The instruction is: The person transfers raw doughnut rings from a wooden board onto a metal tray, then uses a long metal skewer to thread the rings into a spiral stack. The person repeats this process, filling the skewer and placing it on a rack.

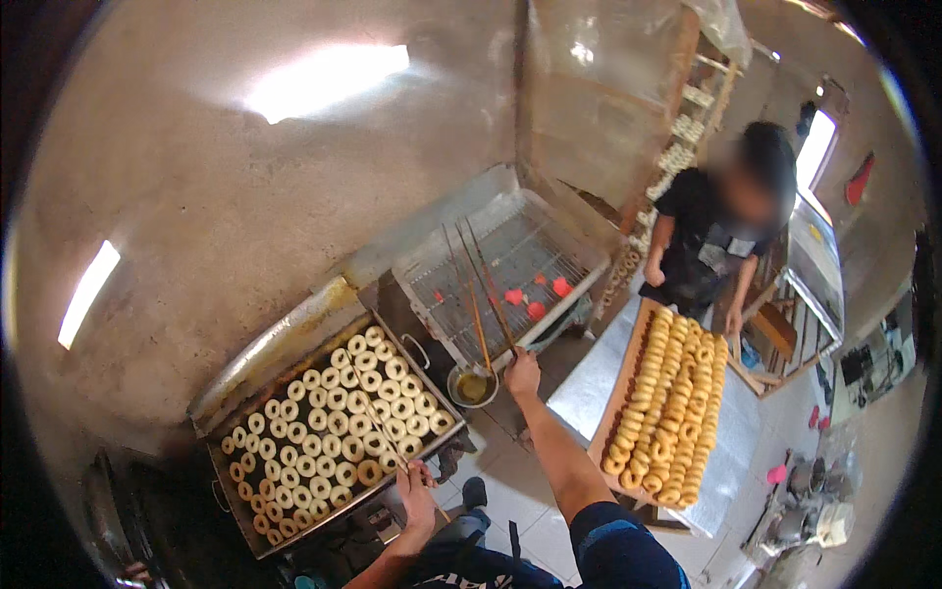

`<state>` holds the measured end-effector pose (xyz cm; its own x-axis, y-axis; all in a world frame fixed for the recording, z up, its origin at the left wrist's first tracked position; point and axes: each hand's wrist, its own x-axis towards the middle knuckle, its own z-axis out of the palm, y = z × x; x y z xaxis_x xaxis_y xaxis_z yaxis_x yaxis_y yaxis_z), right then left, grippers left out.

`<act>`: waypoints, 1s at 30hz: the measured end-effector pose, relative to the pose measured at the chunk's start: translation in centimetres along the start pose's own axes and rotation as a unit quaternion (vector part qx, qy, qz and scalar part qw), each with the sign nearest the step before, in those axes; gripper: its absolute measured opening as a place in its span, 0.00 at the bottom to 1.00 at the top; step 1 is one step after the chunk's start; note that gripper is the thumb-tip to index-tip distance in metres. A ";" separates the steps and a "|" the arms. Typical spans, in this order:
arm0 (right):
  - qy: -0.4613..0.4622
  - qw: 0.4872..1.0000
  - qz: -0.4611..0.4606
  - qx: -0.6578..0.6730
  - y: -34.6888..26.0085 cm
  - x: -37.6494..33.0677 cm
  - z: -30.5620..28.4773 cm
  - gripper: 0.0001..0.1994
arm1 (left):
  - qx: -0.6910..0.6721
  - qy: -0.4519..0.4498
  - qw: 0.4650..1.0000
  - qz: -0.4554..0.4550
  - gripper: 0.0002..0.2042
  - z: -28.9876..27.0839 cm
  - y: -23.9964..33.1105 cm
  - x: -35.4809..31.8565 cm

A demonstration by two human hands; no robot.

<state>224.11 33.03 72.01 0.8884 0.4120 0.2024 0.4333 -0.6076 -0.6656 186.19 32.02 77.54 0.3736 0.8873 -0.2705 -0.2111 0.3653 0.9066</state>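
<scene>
My left hand [417,489] is closed around a long thin stick [376,420] that slants over the fryer [257,548]. Many pale dough rings [337,423] float there, a few near the front browner than the rest. Farther right, my right hand [523,375] grips a second long, dark stick [488,282], pointing up and away over the draining tray. Just left of that hand, a small metal bowl [457,393] contains yellowish liquid. Another stick with a wooden handle [481,334] leans from the bowl onto the tray.
Behind the bowl is a metal draining tray [417,294] with a wire rack and red pieces [536,310]. To the right, a wooden board [610,432] bears rows of golden rings [677,412] on a silvery table [734,461]. A person [721,226] stands beyond, one hand by the board.
</scene>
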 end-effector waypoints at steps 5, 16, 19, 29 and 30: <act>0.026 0.990 -0.051 -0.130 -2.0 2.1 1.3 0.21 | 0.037 -0.002 0.999 0.010 0.14 2.2 2.7 2.1; -0.312 0.884 0.008 0.349 -8.7 -28.1 -10.8 0.15 | 0.157 -0.078 0.984 0.024 0.16 5.4 -1.9 -0.9; -0.279 0.908 0.007 0.314 -5.6 -29.3 -11.6 0.14 | 0.124 0.010 0.992 0.000 0.11 3.6 -4.3 -3.8; -0.212 0.960 -0.171 -0.063 5.6 -23.2 -21.7 0.19 | 0.457 0.079 0.876 0.131 0.11 -9.5 1.4 -5.4; -0.189 0.942 -0.250 -0.117 4.3 -21.4 -23.1 0.21 | 0.480 0.061 0.852 0.200 0.11 -9.8 1.9 -4.7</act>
<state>210.46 5.87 81.41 0.4657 0.8724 0.1485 0.8443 -0.3877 -0.3700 175.21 31.28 77.35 0.3364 0.9308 0.1428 0.5594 -0.3194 0.7649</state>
